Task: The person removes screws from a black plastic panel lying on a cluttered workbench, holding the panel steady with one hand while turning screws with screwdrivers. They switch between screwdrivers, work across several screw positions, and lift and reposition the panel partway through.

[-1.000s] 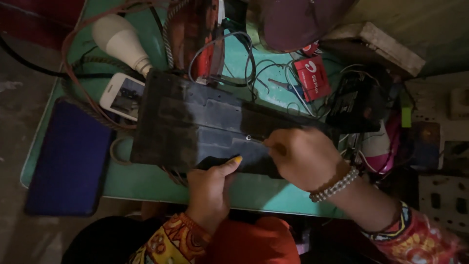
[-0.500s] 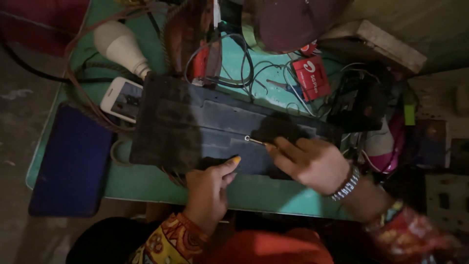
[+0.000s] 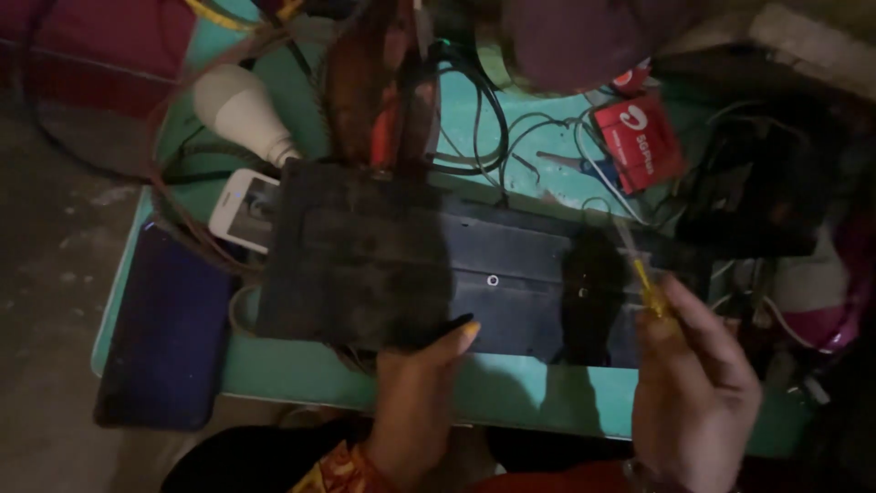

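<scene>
— What do the hands hold?

— The right hand (image 3: pixel 695 393) grips a screwdriver (image 3: pixel 644 278), tip over the panel's (image 3: pixel 411 265) right end. The left hand (image 3: pixel 422 394) clasps the panel's near edge, thumb on top.

— Where's the panel?

— Flat across the green table (image 3: pixel 511 393), a bare strip at the near edge.

— And around it?

— 1 bulb (image 3: pixel 239 111), 1 phone (image 3: pixel 246 210) and a blue slab (image 3: pixel 169 329) left; wires (image 3: pixel 484 119) and a red packet (image 3: pixel 641 141) crowd behind.

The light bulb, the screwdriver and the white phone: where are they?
Light bulb (image 3: pixel 235 111): head view, on its white globe.
Screwdriver (image 3: pixel 646 287): head view, on its yellow handle, above the right hand.
White phone (image 3: pixel 245 210): head view, on its screen.
</scene>
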